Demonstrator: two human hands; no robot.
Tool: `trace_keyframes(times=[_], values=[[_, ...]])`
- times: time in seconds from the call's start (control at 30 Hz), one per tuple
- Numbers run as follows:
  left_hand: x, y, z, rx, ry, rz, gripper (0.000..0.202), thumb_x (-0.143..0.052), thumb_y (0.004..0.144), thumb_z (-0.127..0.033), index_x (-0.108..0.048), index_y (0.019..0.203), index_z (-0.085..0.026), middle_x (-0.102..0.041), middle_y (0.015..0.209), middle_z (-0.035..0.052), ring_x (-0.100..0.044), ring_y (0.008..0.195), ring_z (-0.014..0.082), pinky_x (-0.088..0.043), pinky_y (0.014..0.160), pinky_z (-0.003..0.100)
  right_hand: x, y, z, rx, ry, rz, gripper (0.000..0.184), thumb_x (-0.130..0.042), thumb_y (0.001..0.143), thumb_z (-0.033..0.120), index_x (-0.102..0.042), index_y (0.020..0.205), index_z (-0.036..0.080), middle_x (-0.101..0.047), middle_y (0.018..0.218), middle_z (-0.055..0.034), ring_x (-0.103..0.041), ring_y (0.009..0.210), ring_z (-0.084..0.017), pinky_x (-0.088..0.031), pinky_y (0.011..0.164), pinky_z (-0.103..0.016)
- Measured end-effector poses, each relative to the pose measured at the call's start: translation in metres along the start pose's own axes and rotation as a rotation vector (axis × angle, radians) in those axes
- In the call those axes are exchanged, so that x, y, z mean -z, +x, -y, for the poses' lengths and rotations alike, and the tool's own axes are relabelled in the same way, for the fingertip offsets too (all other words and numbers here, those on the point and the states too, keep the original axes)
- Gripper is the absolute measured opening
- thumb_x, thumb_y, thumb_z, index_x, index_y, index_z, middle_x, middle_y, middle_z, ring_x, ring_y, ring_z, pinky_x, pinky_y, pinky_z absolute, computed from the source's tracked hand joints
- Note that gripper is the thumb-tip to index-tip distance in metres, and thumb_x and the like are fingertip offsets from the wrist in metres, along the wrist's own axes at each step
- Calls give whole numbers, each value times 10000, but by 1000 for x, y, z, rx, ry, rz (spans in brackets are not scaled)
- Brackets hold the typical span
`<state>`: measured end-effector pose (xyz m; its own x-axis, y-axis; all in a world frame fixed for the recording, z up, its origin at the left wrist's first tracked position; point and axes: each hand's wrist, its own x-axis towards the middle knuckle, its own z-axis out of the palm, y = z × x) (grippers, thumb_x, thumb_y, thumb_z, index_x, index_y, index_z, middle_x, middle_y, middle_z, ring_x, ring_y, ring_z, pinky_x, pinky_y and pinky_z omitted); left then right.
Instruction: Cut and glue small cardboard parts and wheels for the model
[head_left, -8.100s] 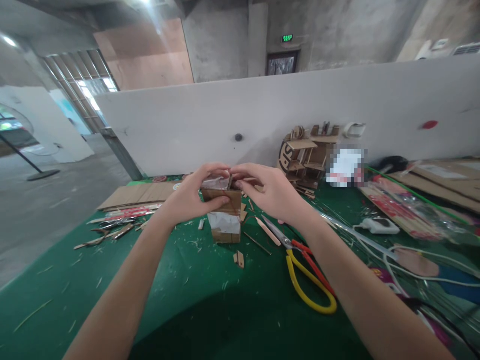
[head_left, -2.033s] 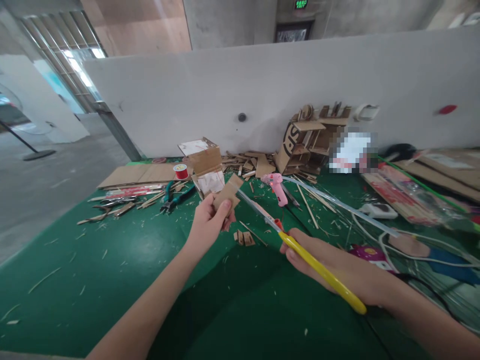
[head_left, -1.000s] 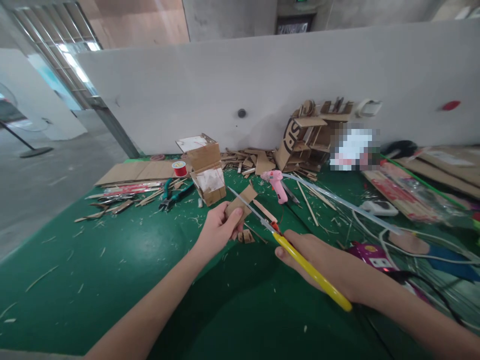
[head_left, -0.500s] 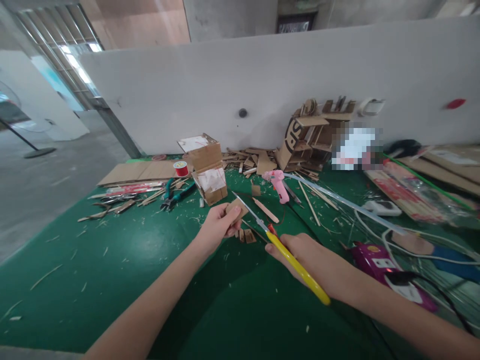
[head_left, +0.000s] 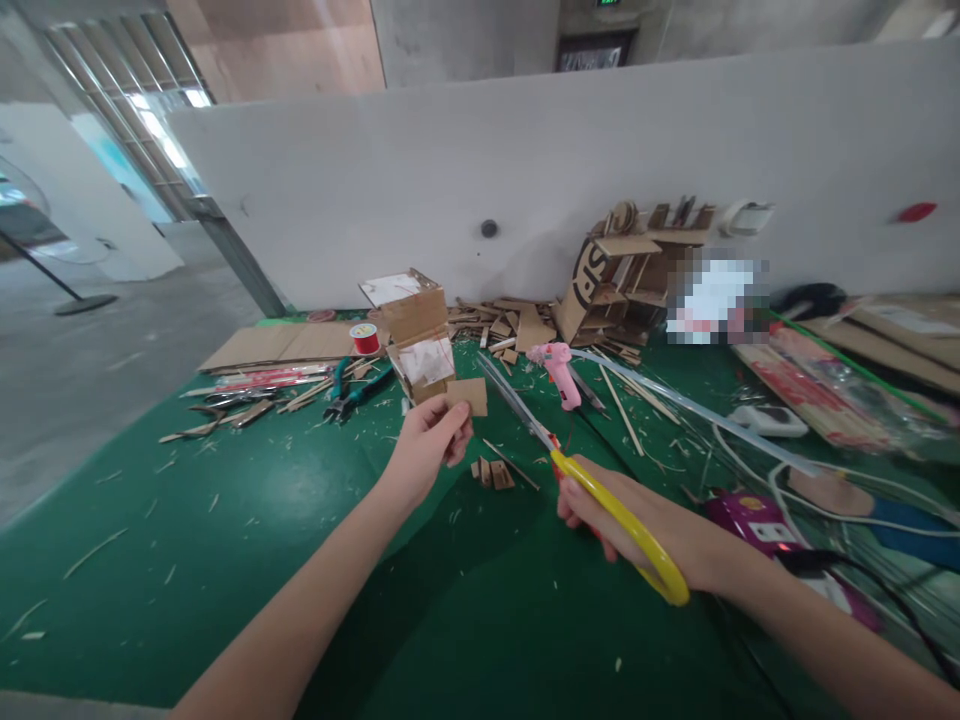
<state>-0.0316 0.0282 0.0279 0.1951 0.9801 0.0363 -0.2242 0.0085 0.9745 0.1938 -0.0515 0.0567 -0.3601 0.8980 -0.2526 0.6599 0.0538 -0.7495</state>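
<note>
My left hand (head_left: 424,455) pinches a small brown cardboard piece (head_left: 468,396) between thumb and fingers, held up above the green table (head_left: 225,540). My right hand (head_left: 637,520) grips the yellow handles of a pair of scissors (head_left: 570,470). The blades point up and left, just right of the cardboard piece and apart from it. A small cardboard box (head_left: 418,335) with a white panel stands just behind my left hand. Small cardboard offcuts (head_left: 491,473) lie on the table between my hands.
A pink glue gun (head_left: 559,370), pliers (head_left: 349,385), a red spool (head_left: 365,338), flat cardboard sheets (head_left: 277,345) and a cardboard model (head_left: 622,270) stand along the white partition (head_left: 525,160). Cables, a power strip (head_left: 769,420) and a purple device (head_left: 757,515) crowd the right side.
My left hand raised the cardboard piece, now shorter and squarer. The scissors swung away to the right of it, blades closed, and my right hand drew slightly right.
</note>
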Motion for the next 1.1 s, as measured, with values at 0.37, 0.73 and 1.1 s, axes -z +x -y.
trace_keyframes(times=[0.37,0.73,1.1], values=[[-18,-8,-17,-114,93,-34,290,-662,813,-404,-540,866,-146,-672,656,13,-623,499,118,-496,466,226,-3,12,2,162,20,-32,448,-341,952,608,-475,1076,199,-604,979,-69,-594,866,-208,-504,781,-361],[-31,22,-53,-169,337,82,159,-512,922,-287,-495,844,-149,-629,610,-7,-592,447,87,-461,425,187,-7,42,-17,318,158,-172,459,-321,948,626,-494,976,203,-598,861,-52,-574,692,-167,-498,610,-311],[-23,33,-69,-106,494,349,199,-512,934,-316,-466,811,-167,-658,624,-1,-632,464,103,-497,434,195,-28,46,-33,194,98,-325,470,-337,948,617,-460,1126,200,-562,891,-49,-545,733,-179,-496,705,-353]])
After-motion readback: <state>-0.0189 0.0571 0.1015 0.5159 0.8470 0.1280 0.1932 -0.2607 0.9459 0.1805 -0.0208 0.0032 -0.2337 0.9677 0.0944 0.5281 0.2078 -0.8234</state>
